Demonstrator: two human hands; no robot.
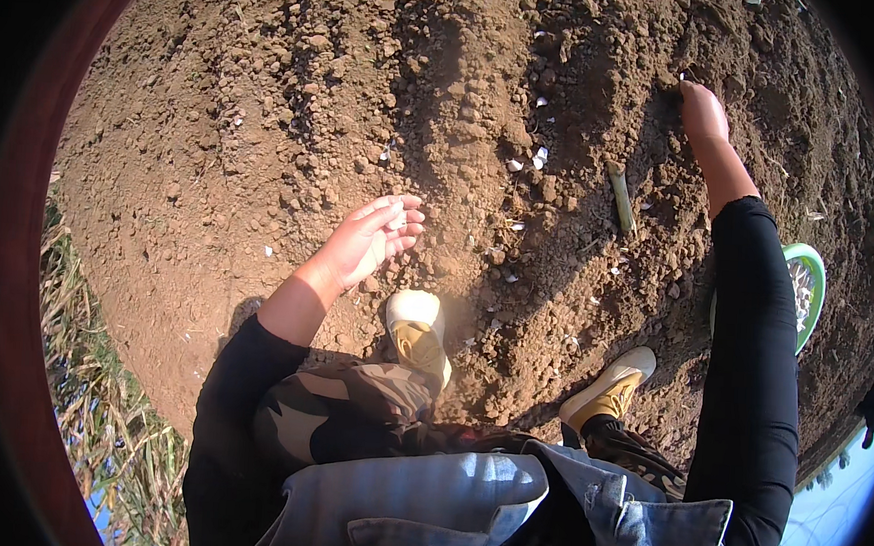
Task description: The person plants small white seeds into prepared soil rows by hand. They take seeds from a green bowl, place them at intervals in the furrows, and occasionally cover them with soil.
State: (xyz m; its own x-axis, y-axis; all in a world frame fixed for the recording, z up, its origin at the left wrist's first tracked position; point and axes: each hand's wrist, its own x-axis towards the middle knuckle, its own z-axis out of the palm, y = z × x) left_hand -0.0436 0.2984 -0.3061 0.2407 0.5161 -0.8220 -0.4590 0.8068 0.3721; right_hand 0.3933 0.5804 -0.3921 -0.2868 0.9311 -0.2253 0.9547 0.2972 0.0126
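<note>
My left hand [376,239] is held palm up over the soil in front of my left shoe, its fingers curled around a few small whitish pieces that look like garlic cloves [395,217]. On the right, my arm reaches far forward, and my right hand [701,115] pinches a small white clove [682,77] at the surface of the tilled soil [451,148]. More white cloves [539,157] and bits of skin lie scattered along the furrow between the hands. A short pale stick or stalk [622,200] rests on the soil nearer my right arm.
A green-rimmed basin [814,293] with whitish pieces inside stands beyond my right forearm, partly hidden by it. My tan shoes [420,339] are planted on the loose, cloddy ground. Dry grass or stalks [104,396] border the soil at the lower left. A dark shape shows at the far right edge.
</note>
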